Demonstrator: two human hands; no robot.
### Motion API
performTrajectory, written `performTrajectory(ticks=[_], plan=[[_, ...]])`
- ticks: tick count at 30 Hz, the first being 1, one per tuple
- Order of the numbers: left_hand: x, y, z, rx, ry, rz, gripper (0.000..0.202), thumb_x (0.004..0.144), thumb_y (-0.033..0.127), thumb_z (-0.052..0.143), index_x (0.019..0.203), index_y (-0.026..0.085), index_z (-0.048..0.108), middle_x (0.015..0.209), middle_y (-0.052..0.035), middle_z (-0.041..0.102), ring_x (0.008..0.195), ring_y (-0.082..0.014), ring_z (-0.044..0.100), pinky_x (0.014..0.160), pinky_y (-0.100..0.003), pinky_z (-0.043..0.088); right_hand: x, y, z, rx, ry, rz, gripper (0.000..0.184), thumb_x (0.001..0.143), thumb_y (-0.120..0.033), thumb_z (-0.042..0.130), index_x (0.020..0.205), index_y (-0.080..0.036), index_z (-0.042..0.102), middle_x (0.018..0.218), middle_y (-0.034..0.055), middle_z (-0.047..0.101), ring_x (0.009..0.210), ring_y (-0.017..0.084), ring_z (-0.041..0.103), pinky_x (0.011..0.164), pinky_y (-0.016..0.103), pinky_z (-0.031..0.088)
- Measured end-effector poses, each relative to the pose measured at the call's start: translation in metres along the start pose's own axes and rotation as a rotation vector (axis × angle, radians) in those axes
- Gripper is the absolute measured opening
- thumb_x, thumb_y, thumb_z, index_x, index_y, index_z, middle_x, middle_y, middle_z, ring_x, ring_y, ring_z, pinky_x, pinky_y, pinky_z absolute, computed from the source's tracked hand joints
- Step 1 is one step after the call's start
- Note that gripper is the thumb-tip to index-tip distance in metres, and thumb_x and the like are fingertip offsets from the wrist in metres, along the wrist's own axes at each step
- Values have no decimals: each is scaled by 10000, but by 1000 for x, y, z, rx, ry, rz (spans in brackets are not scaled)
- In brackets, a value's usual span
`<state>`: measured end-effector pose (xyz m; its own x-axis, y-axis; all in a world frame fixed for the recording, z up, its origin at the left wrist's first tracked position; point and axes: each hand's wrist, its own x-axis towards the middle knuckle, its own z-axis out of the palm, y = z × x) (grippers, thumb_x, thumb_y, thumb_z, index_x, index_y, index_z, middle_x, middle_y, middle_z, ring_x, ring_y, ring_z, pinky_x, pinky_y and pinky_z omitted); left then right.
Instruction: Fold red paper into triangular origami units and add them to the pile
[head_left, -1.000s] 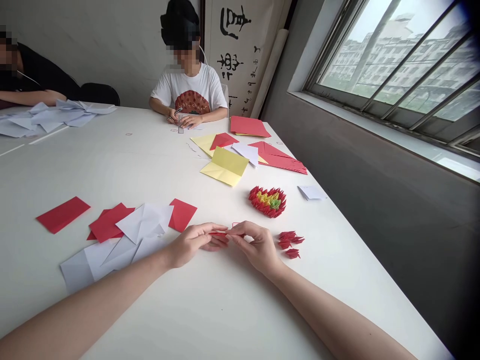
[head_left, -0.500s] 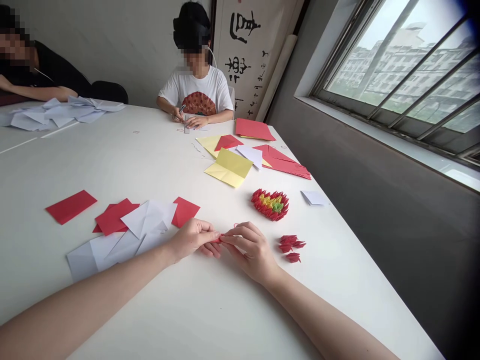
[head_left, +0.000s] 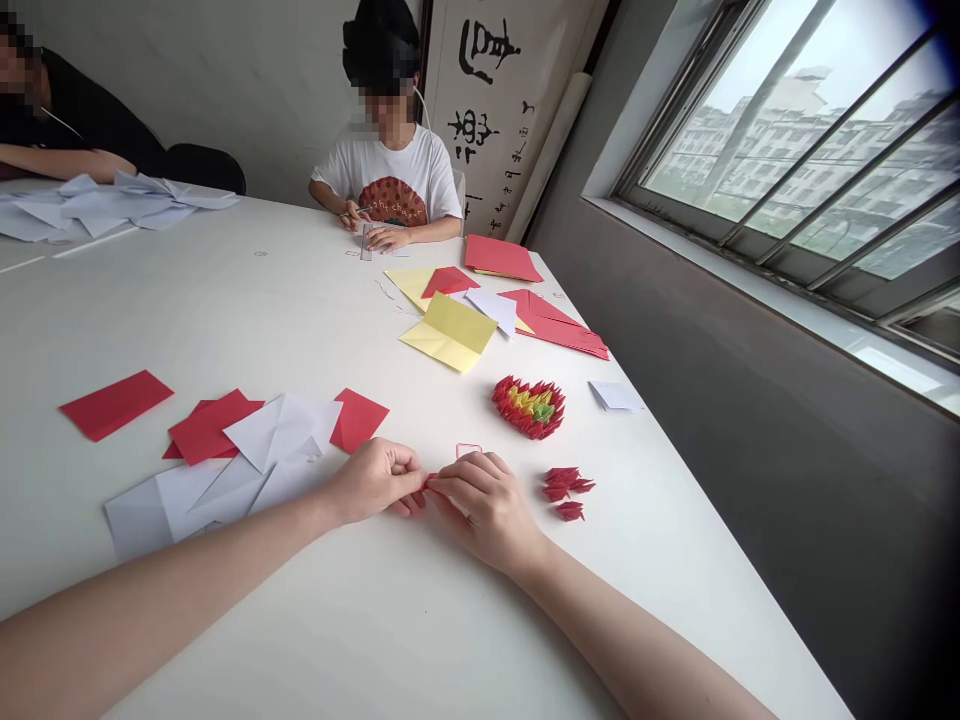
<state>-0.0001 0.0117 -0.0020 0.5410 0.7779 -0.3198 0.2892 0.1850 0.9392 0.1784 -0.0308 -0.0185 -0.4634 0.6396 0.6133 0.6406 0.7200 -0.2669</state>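
My left hand [head_left: 371, 482] and my right hand [head_left: 480, 510] meet over the white table [head_left: 247, 320]. Pinched between their fingertips is a small piece of red paper [head_left: 430, 482], mostly hidden by my fingers. Just above my right hand lies a small red-edged paper scrap [head_left: 469, 450]. Beyond it sits a heart-shaped assembly of folded paper units [head_left: 529, 408], red with yellow and green at its centre. Several small red folded units [head_left: 564, 490] lie to the right of my right hand. White sheets [head_left: 217, 490] and red sheets [head_left: 214, 428] lie left of my left hand.
A person in a white T-shirt [head_left: 386, 180] holds a pen across the table, among yellow, red and white paper sheets [head_left: 450, 325]. Another person [head_left: 67, 120] sits at the far left behind a white paper pile [head_left: 112, 205]. The table's right edge [head_left: 720, 540] runs beside a window wall.
The head view has tilted and shifted slightly. My fingers now cover most of the red paper, which showed as a longer strip a second ago. My hands stay pinched together on it.
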Motion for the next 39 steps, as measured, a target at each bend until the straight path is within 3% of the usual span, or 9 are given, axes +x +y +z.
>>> performTrajectory(ticks=[4, 7, 13, 18, 22, 26, 30, 35, 39], plan=[[-1, 1, 0, -7, -39, 39, 188, 777, 266, 554, 635, 150, 593, 642, -29, 670, 640, -185, 685, 584, -260, 542, 1, -4, -1, -50, -63, -29, 123, 834, -109, 503, 906, -175, 578, 805, 58, 662, 740, 178, 555, 656, 330, 433], [-2, 1, -1, -29, -97, 45, 191, 793, 270, 535, 662, 148, 604, 672, -29, 673, 659, -181, 683, 610, -262, 540, 2, -4, 1, -16, -77, -17, 112, 824, -115, 486, 897, -172, 549, 832, 78, 627, 778, 199, 531, 710, 360, 445], [-2, 1, -4, -78, -138, 31, 272, 840, 358, 491, 715, 140, 594, 735, -40, 668, 710, -200, 693, 629, -268, 528, 0, 0, 4, 370, -110, 241, 105, 874, -133, 422, 917, -187, 501, 866, 72, 547, 748, 159, 515, 643, 291, 475], [-3, 1, -5, -112, -161, 52, 307, 854, 391, 485, 785, 127, 626, 794, -76, 683, 770, -217, 690, 672, -287, 530, 1, 1, 1, 477, -58, 331, 122, 891, -144, 431, 905, -191, 543, 864, 64, 558, 789, 161, 528, 697, 304, 464], [-4, 2, -3, -80, -113, 50, 228, 776, 353, 625, 816, 129, 640, 804, -73, 691, 780, -215, 689, 694, -284, 536, 3, 0, 1, 538, -58, 412, 121, 891, -169, 446, 868, -188, 564, 848, 65, 576, 791, 168, 529, 686, 306, 452], [-3, 1, 0, -68, -78, 38, 217, 773, 340, 634, 791, 124, 643, 789, -72, 696, 770, -211, 692, 690, -284, 545, 2, 0, 4, 709, -44, 621, 72, 877, -238, 494, 858, -189, 544, 800, 41, 576, 713, 149, 539, 603, 274, 449], [-2, 0, 1, -68, -48, 33, 212, 763, 330, 648, 770, 118, 645, 762, -66, 695, 765, -209, 693, 687, -278, 549, 1, 1, 8, 884, 15, 753, 138, 826, -300, 579, 868, -178, 529, 762, 23, 574, 689, 143, 565, 624, 282, 472], [-1, -2, 0, -78, 21, 53, 232, 773, 355, 637, 758, 123, 645, 726, -60, 695, 731, -199, 694, 652, -267, 550, 4, 1, 8, 942, 39, 830, 207, 795, -358, 611, 790, -153, 592, 739, 41, 610, 655, 141, 574, 611, 285, 488], [0, -4, -2, -92, 7, 80, 253, 800, 376, 601, 787, 130, 658, 726, -63, 699, 724, -196, 693, 632, -258, 541, 5, 0, 4, 902, 3, 766, 190, 816, -340, 588, 833, -159, 644, 752, 44, 642, 678, 147, 590, 622, 284, 486]])
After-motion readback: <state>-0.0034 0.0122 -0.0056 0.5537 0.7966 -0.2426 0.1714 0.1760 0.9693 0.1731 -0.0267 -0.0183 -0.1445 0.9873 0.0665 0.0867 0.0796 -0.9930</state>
